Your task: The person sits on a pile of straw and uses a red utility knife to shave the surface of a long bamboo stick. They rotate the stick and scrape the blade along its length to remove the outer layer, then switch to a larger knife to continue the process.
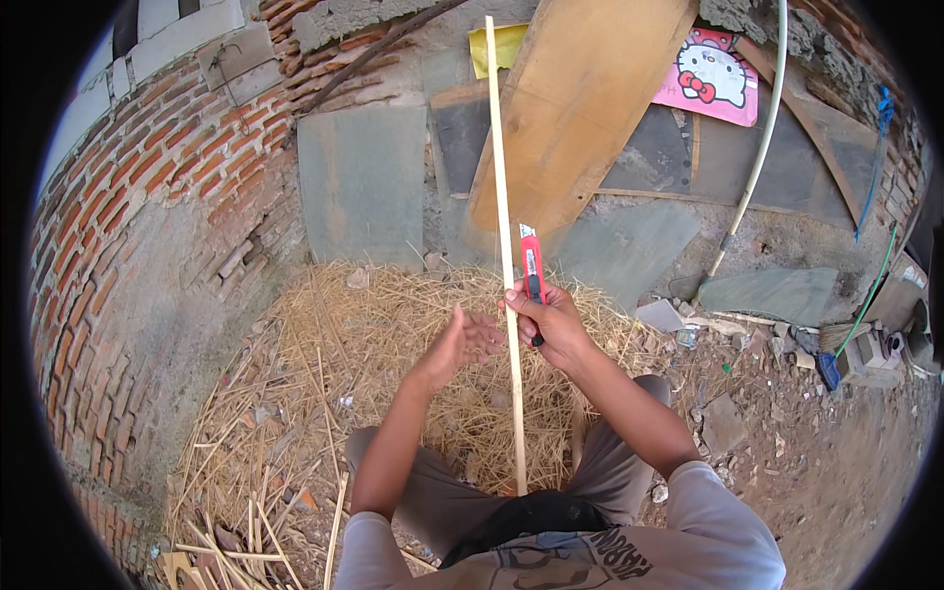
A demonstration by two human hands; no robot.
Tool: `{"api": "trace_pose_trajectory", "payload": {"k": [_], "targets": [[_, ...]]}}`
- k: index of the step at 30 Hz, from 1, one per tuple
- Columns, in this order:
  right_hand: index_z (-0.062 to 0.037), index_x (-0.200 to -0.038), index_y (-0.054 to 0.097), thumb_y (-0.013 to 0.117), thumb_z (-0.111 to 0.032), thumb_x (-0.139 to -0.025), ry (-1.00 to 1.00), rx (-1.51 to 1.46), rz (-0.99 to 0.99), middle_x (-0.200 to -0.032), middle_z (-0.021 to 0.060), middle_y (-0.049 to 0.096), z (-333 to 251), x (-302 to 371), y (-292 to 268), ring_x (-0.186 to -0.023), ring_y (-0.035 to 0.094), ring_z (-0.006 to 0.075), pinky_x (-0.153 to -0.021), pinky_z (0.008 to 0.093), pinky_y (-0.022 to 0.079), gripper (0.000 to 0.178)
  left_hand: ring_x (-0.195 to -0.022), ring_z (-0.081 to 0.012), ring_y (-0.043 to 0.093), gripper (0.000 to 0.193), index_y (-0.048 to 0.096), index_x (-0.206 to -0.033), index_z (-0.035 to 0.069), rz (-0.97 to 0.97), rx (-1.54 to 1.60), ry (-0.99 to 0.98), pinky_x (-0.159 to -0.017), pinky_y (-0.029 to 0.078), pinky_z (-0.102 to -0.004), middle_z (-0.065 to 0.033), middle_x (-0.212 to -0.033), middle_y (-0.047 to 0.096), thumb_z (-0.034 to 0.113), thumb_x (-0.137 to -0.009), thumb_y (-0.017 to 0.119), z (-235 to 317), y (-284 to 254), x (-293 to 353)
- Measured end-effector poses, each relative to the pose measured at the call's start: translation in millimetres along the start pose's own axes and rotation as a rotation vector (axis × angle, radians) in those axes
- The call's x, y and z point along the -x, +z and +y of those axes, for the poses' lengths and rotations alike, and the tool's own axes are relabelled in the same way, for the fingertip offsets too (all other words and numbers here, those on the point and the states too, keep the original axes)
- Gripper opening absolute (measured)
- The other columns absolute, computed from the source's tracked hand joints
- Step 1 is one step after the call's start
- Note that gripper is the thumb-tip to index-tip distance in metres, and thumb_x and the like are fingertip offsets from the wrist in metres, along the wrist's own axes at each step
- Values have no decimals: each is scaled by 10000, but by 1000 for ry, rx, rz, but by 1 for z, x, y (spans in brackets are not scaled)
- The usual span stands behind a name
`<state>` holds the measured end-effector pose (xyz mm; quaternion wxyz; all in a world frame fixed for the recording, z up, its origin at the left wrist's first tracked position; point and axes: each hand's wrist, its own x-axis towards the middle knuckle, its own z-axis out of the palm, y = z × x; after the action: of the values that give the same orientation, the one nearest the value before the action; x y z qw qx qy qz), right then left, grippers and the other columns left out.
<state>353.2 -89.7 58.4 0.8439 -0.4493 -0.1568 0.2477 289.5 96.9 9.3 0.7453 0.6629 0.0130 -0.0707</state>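
A long, pale bamboo strip [500,167] stands nearly upright in the view, from between my legs up past the boards at the wall. My right hand [559,326] grips it near the middle, thumb across its face. The same hand holds a red utility knife [532,264] with a black slider, its blade end pointing away from me, just right of the strip. To the left of the strip, my left hand [454,346] is open with fingers apart and holds nothing. Its fingertips come close to the strip; whether they touch it I cannot tell.
Straw-like shavings [393,324] cover the ground around my legs. More cut strips [261,536] lie at the lower left. A brick wall [128,216] rises on the left. Ahead lean a brown board [590,98] and grey slabs [362,182]. Rubble [728,423] lies at the right.
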Motion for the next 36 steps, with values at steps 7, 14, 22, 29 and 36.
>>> {"api": "trace_pose_trajectory", "payload": {"k": [7,14,22,29,36], "targets": [[-52,-945,563,678,-57,-878,-65,73,47,-911,142,696,-2,-57,-21,-419,434,64,-394,233,379,133,-507,-107,450,636,506,-1130,18,-210,239,55,-512,417,-239,-17,-660,493,550,-1016,177,-43,20,2],[-39,-924,584,685,-189,-900,-92,377,81,-606,-3,537,25,-93,-54,-433,441,54,-384,217,334,183,-505,-31,321,388,581,-1109,29,-32,41,117,-479,320,-209,69,-594,356,357,-1048,381,-59,-3,-10],[-24,-1053,575,645,-232,-901,-683,1358,-38,-712,106,596,59,-83,-102,-591,580,261,-529,357,423,268,-580,-23,347,359,623,-1195,39,243,-245,100,-530,306,-210,96,-642,368,314,-1030,462,-66,-7,-12],[-51,-987,564,664,-214,-837,-542,1371,-93,-686,127,587,63,-66,-100,-611,611,313,-547,384,455,243,-579,-33,363,297,620,-1164,27,349,-262,86,-505,316,-242,57,-664,421,257,-1016,504,-58,-1,-9],[-80,-636,563,704,-605,-742,-543,1575,-197,-519,94,501,75,-58,-77,-495,549,288,-520,397,430,554,-602,-40,376,206,594,-1104,17,341,-302,187,-528,328,-242,43,-688,450,180,-1003,517,-77,-3,-7]]}}
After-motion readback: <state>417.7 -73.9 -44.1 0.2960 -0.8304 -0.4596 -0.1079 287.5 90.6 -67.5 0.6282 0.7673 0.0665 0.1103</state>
